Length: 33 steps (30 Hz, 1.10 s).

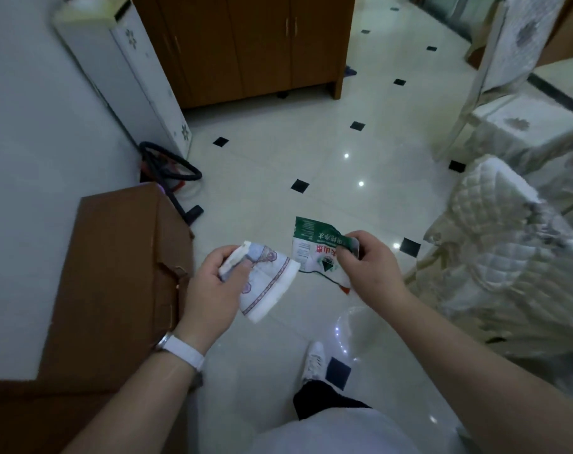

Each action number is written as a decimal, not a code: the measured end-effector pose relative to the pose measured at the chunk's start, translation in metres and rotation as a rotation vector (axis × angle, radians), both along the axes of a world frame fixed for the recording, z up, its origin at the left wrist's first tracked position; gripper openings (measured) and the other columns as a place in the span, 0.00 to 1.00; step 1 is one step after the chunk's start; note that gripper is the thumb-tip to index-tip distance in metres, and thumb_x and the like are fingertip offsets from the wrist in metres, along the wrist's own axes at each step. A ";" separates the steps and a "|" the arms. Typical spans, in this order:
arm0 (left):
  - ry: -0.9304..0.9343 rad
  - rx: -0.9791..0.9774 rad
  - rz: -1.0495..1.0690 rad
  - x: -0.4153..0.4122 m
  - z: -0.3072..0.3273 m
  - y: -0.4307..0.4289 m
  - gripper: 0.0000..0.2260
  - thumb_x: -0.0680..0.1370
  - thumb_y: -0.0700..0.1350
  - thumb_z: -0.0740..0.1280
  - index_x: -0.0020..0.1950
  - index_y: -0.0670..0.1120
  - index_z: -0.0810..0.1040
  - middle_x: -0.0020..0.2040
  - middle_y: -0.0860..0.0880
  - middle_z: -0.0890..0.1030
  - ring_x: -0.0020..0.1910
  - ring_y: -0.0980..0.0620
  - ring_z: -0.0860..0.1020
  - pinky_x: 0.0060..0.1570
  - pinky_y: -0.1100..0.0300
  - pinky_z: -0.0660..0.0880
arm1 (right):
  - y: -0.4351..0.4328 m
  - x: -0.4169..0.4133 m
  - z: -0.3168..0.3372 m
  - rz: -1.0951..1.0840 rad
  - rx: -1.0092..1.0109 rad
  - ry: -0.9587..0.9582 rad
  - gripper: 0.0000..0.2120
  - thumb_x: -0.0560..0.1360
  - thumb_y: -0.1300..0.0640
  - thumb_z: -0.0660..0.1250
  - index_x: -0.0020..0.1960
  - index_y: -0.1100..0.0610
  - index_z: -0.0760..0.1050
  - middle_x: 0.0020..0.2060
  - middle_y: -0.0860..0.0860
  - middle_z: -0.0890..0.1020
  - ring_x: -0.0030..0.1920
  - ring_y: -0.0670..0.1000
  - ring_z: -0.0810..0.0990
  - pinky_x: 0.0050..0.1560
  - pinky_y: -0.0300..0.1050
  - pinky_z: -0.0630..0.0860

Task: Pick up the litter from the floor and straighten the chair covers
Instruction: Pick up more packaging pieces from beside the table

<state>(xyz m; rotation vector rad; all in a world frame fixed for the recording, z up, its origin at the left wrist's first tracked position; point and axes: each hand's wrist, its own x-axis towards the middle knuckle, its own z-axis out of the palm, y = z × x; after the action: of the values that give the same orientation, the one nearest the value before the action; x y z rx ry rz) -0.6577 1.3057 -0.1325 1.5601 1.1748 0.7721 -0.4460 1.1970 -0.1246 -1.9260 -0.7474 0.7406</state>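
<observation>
My left hand grips a crumpled white wrapper with a pale purple pattern, held above the tiled floor. My right hand is closed on a green, white and red plastic label wrapper, also lifted off the floor. The two pieces of litter hang side by side between my hands. On the right, a chair with a quilted cream cover stands close to my right forearm. Its cover looks rumpled. A second covered chair stands farther back on the right.
A brown cardboard box stands by my left wrist against the wall. A black hose and cable lie on the floor beside a white standing appliance. A wooden cabinet lines the back. My white shoe is below my hands.
</observation>
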 end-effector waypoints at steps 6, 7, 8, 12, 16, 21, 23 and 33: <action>0.007 0.036 -0.035 0.084 0.029 0.086 0.03 0.78 0.42 0.69 0.50 0.49 0.80 0.37 0.51 0.81 0.31 0.60 0.77 0.35 0.65 0.74 | 0.086 0.080 0.034 -0.011 0.058 0.000 0.07 0.78 0.59 0.64 0.41 0.53 0.76 0.32 0.54 0.77 0.25 0.42 0.70 0.22 0.35 0.69; 0.001 0.041 -0.038 0.098 0.032 0.100 0.03 0.78 0.43 0.70 0.50 0.49 0.80 0.37 0.51 0.81 0.31 0.59 0.77 0.35 0.65 0.74 | 0.099 0.096 0.038 -0.030 0.071 -0.014 0.07 0.78 0.59 0.64 0.41 0.53 0.76 0.34 0.55 0.79 0.26 0.44 0.72 0.23 0.37 0.71; -0.004 0.039 -0.048 0.110 0.035 0.112 0.02 0.78 0.44 0.70 0.50 0.48 0.80 0.36 0.50 0.81 0.31 0.59 0.76 0.35 0.66 0.73 | 0.110 0.109 0.041 -0.055 0.083 -0.016 0.07 0.78 0.58 0.64 0.41 0.53 0.76 0.36 0.57 0.80 0.29 0.47 0.76 0.24 0.41 0.75; -0.026 0.043 -0.096 0.147 0.042 0.155 0.04 0.78 0.42 0.69 0.51 0.49 0.80 0.39 0.49 0.81 0.31 0.60 0.77 0.34 0.69 0.73 | 0.148 0.144 0.042 -0.121 0.081 0.002 0.06 0.76 0.55 0.65 0.41 0.48 0.77 0.37 0.57 0.82 0.39 0.65 0.82 0.32 0.64 0.80; -0.022 0.016 -0.112 0.186 0.030 0.215 0.03 0.78 0.43 0.70 0.51 0.49 0.80 0.38 0.50 0.80 0.32 0.59 0.76 0.34 0.69 0.72 | 0.189 0.173 0.032 -0.177 0.062 -0.005 0.05 0.75 0.55 0.65 0.40 0.48 0.76 0.36 0.57 0.81 0.38 0.67 0.81 0.35 0.64 0.80; -0.052 -0.044 -0.210 0.246 0.010 0.297 0.04 0.78 0.46 0.71 0.51 0.49 0.81 0.39 0.51 0.81 0.34 0.58 0.77 0.35 0.66 0.75 | 0.251 0.219 0.013 -0.270 0.007 0.013 0.06 0.75 0.54 0.64 0.40 0.49 0.76 0.34 0.56 0.80 0.31 0.59 0.78 0.32 0.66 0.79; -0.068 -0.062 -0.242 0.275 0.005 0.337 0.03 0.77 0.46 0.71 0.50 0.50 0.81 0.38 0.53 0.81 0.33 0.58 0.76 0.36 0.65 0.75 | 0.282 0.239 0.014 -0.322 -0.009 -0.016 0.05 0.75 0.55 0.64 0.40 0.51 0.76 0.33 0.54 0.80 0.33 0.63 0.79 0.33 0.65 0.80; -0.061 -0.052 -0.454 0.391 0.015 0.515 0.04 0.78 0.43 0.70 0.48 0.53 0.80 0.40 0.52 0.81 0.33 0.59 0.77 0.35 0.67 0.74 | 0.419 0.325 0.023 -0.530 -0.027 -0.091 0.04 0.77 0.55 0.65 0.46 0.55 0.77 0.35 0.58 0.79 0.30 0.47 0.72 0.30 0.43 0.70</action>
<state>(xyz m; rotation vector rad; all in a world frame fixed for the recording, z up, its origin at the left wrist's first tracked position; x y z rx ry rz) -0.2664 1.8211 -0.1173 1.6638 0.7470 0.4794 -0.1211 1.6162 -0.1015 -2.0658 -0.2530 0.3371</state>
